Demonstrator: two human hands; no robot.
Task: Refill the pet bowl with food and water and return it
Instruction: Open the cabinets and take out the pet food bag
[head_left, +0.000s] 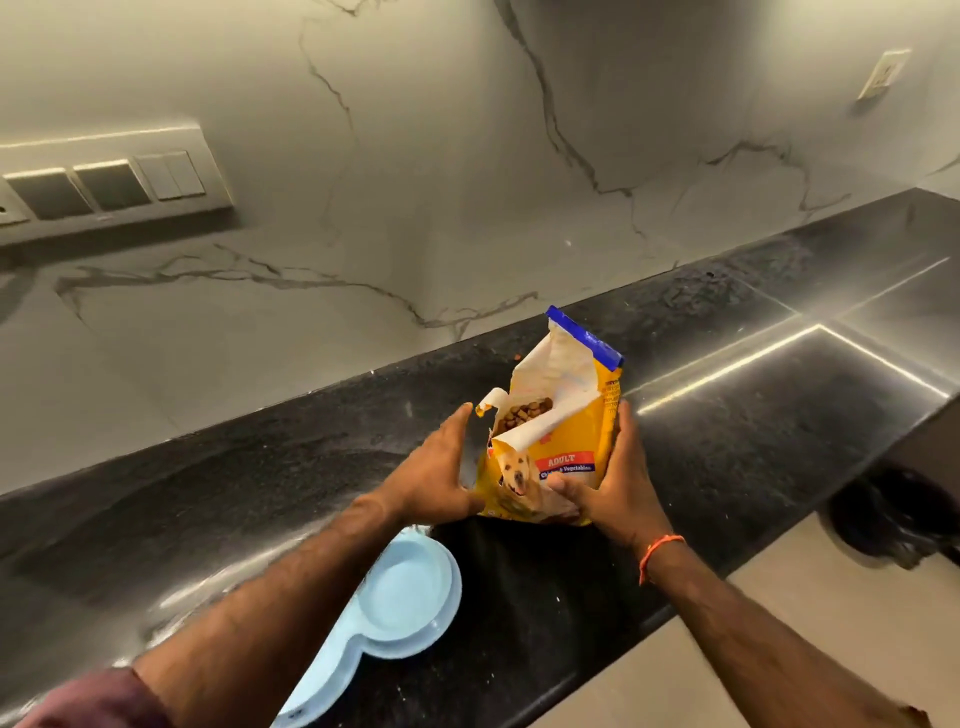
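A yellow bag of dog food (566, 441) stands upright on the black counter (260, 493), its top torn open with brown kibble showing inside. My right hand (618, 483) grips the bag's right side, thumb across the front label. My left hand (441, 473) is at the bag's left edge with fingers spread; its thumb touches the lower corner. A light blue double pet bowl (410, 592) lies on the counter near the front edge, partly under my left forearm; its visible round basin holds nothing.
A marble wall with a switch panel (104, 187) rises behind the counter. One stray kibble piece (517, 356) lies behind the bag. A dark bag (893, 519) sits on the floor beyond the counter's right end.
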